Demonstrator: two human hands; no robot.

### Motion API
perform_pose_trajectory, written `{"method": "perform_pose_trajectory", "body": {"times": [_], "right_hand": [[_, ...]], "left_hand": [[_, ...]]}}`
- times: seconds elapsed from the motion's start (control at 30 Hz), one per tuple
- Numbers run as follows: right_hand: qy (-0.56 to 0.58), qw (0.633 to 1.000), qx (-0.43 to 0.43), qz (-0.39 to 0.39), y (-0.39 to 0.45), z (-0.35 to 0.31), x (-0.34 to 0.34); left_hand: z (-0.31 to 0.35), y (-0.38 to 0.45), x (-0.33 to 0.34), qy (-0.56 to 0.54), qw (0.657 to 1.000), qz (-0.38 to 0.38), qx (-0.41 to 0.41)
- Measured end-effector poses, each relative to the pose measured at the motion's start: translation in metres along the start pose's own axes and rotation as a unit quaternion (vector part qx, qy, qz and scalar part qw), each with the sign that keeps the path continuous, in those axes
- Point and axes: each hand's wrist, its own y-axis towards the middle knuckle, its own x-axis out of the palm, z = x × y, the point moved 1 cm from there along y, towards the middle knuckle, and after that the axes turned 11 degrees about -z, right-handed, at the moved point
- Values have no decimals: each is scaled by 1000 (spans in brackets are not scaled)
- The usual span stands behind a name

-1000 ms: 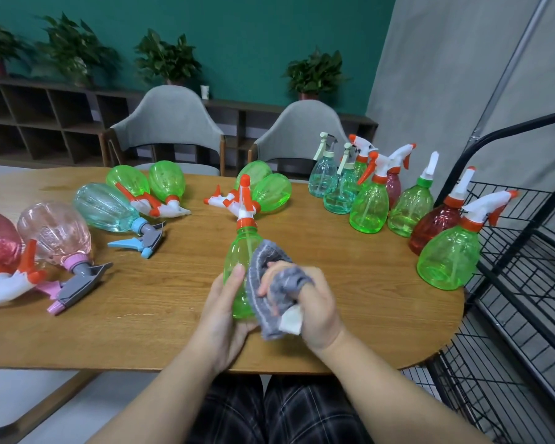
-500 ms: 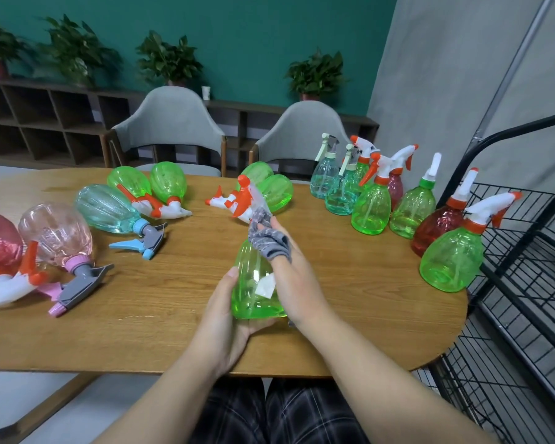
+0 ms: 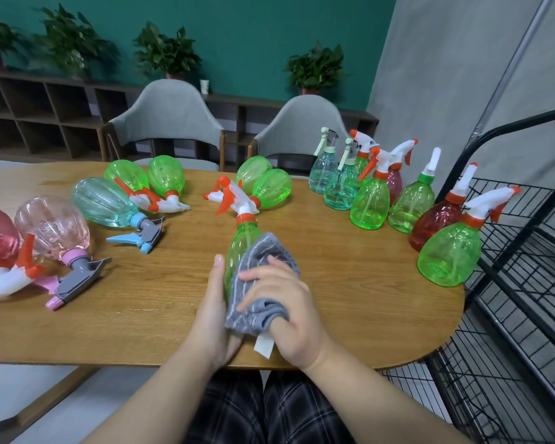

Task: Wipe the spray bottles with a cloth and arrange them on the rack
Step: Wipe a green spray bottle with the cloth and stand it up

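Observation:
A green spray bottle [image 3: 239, 241] with a white and orange trigger head stands near the table's front edge. My left hand [image 3: 214, 310] grips its lower body from the left. My right hand [image 3: 289, 310] holds a grey cloth [image 3: 259, 277] pressed over the bottle's right side, hiding most of the body. Several green, teal and red bottles [image 3: 370, 203] stand upright at the table's right end. Other bottles [image 3: 106, 201] in green, teal and pink lie on their sides to the left and in the middle. A black wire rack [image 3: 526, 261] stands right of the table.
The wooden table [image 3: 135, 299] has a rounded right end next to the rack. Two grey chairs [image 3: 167, 123] stand behind it, with low shelves and potted plants along the green wall. A green bottle [image 3: 450, 256] stands close to the table's right edge.
My right hand slid the cloth up to the bottle's neck, then back down over its body. The left hand kept hold of the bottle's base throughout.

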Motion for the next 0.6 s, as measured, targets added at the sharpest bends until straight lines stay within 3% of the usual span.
{"method": "perform_pose_trajectory", "body": {"times": [0.17,0.27,0.33,0.4,0.47,0.53,0.6], "right_hand": [[46,998,-21,26,-6,1,-4],[182,977,61,87,-8,0,-11],[368,883,189,224,-3,-3,-21],[487,745,289,353,6,4,-31],[543,670,333,383,17,8,-43],[548,677,350,346,26,5,-42],[505,730,353,295,32,3,-33]], "left_hand": [[-1,2,-5,21,999,43,4],[-2,5,-6,36,997,60,25],[-3,4,-5,25,999,41,23],[-3,2,-4,16,999,29,20],[-2,0,-3,21,1000,14,17],[-2,0,-3,27,1000,2,16],[-3,1,-1,40,999,0,15]]}}
